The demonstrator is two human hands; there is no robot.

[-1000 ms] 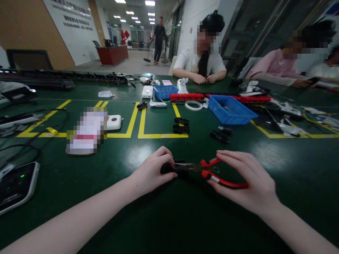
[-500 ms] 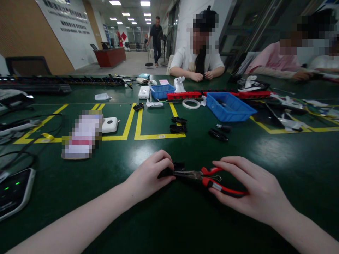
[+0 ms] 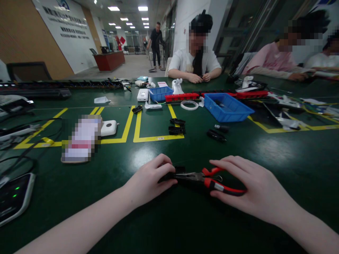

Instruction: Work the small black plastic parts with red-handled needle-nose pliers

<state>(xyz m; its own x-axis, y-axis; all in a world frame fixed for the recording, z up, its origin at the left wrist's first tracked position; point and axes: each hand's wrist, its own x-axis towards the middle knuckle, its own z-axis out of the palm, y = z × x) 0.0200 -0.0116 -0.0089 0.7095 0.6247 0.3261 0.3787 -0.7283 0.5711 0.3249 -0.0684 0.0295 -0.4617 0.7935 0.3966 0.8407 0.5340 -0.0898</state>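
My left hand (image 3: 149,180) is closed on a small black part (image 3: 169,175) that rests on the green table (image 3: 185,225). Red-handled pliers (image 3: 212,180) lie almost flat, their metal jaws reaching into that part. My right hand (image 3: 251,192) is wrapped round the pliers' handles, thumb underneath and fingers over the top. Both hands sit near the table's front edge, close together.
Black parts (image 3: 177,126), (image 3: 216,135) lie beyond my hands near yellow floor-style tape lines. A blue bin (image 3: 227,107), a smaller blue bin (image 3: 159,93), red strips, a tape ring (image 3: 189,104) and a white device (image 3: 108,127) lie further back. A charger (image 3: 13,197) sits left. Several people sit across the table.
My hands, the pliers and the black part have stayed together in the same grip. They sit slightly lower in the picture; the camera has shifted a little.
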